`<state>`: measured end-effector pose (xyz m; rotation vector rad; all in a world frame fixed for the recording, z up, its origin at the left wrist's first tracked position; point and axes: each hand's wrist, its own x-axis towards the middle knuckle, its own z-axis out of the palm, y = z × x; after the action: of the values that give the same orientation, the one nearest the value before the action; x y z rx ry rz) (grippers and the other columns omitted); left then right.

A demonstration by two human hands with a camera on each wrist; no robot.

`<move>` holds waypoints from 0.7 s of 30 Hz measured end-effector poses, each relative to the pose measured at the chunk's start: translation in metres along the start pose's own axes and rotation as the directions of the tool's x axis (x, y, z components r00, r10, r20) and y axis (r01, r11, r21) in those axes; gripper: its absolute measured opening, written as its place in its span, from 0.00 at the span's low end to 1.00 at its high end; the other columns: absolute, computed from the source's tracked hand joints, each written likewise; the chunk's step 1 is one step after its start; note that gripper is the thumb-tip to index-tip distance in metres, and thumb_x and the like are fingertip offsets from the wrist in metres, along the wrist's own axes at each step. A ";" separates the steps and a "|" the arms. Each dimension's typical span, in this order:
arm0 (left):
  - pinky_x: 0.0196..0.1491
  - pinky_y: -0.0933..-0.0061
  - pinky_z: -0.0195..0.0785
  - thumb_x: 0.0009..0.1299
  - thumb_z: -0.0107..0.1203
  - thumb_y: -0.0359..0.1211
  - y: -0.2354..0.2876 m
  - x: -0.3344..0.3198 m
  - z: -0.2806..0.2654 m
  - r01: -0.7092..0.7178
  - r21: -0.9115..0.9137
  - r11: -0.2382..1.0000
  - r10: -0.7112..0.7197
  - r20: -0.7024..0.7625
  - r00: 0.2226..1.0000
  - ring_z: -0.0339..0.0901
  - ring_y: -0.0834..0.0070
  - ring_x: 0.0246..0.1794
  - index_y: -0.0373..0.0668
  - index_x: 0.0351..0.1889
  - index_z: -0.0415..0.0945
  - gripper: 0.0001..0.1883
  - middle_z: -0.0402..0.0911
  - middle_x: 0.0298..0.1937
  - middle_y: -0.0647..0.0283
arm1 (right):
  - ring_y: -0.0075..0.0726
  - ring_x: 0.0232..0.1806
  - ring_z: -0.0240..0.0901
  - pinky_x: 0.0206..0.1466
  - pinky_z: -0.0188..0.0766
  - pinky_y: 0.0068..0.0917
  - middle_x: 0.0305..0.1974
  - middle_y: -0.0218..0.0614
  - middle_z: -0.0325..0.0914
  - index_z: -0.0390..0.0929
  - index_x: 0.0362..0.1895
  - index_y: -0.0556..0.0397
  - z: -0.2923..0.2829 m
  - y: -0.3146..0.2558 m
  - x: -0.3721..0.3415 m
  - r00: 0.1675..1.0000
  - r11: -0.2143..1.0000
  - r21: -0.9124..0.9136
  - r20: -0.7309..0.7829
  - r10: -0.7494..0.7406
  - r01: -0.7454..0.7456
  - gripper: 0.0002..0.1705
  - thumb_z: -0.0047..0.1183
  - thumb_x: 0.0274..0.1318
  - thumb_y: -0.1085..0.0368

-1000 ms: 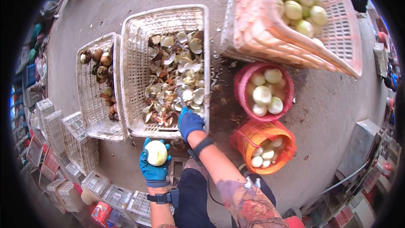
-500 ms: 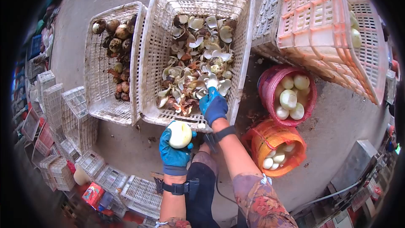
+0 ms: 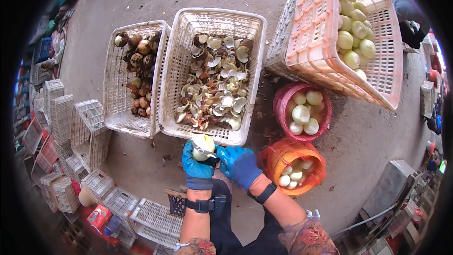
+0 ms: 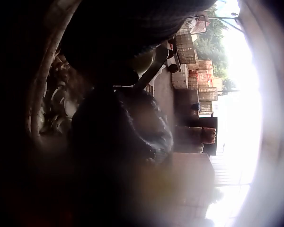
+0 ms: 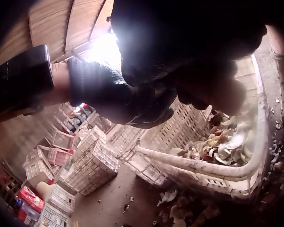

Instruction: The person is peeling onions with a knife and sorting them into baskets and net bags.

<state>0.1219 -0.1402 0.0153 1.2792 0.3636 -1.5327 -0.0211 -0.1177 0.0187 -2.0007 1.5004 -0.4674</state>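
Note:
My left hand, in a teal-coated glove, cups a peeled pale onion just in front of the big basket's near rim. Close beside it, my right hand, gloved alike, grips a knife whose grey blade lies across the onion's near side. Its handle is hidden in the fingers. Dark and blurred in the left wrist view, the blade crosses a bit of the onion. In the right wrist view the glove is mostly in shadow.
A white basket of onion peelings stands ahead. To its left, a narrower basket holds unpeeled onions. Peeled onions fill a pink bucket, an orange bucket and a tilted pinkish crate. Stacked crates line the left.
My right hand has come back from over the peelings to the onion, and the blade now lies against it. The left hand still holds the onion near the rim. The head view has shifted.

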 end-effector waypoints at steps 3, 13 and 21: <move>0.43 0.52 0.75 0.65 0.53 0.47 -0.003 0.002 -0.012 0.012 -0.041 0.999 -0.010 0.044 0.999 0.78 0.57 0.45 0.46 0.48 0.76 0.19 0.80 0.46 0.58 | 0.38 0.27 0.75 0.26 0.68 0.39 0.26 0.32 0.73 0.76 0.39 0.42 -0.011 0.005 0.000 0.998 0.994 -0.091 -0.017 -0.055 0.054 0.15 0.58 0.41 0.60; 0.33 0.63 0.76 0.60 0.57 0.48 -0.006 -0.015 -0.002 0.014 0.155 0.988 0.002 -0.099 0.995 0.80 0.63 0.41 0.49 0.48 0.77 0.21 0.82 0.43 0.63 | 0.37 0.35 0.76 0.32 0.69 0.37 0.34 0.29 0.77 0.77 0.45 0.36 -0.030 0.018 -0.004 0.986 0.986 -0.144 0.156 -0.065 0.088 0.13 0.51 0.54 0.59; 0.25 0.66 0.74 0.62 0.55 0.48 0.008 -0.014 0.000 0.028 0.156 0.987 -0.013 -0.099 0.995 0.81 0.59 0.38 0.45 0.52 0.75 0.23 0.82 0.43 0.59 | 0.39 0.36 0.77 0.34 0.70 0.40 0.34 0.30 0.77 0.76 0.43 0.38 -0.036 0.028 0.021 0.967 0.976 -0.191 0.249 -0.060 0.109 0.11 0.51 0.52 0.60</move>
<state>0.1263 -0.1365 0.0300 1.4813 0.3242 -1.5438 -0.0569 -0.1520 0.0272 -2.1963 1.3600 -0.0994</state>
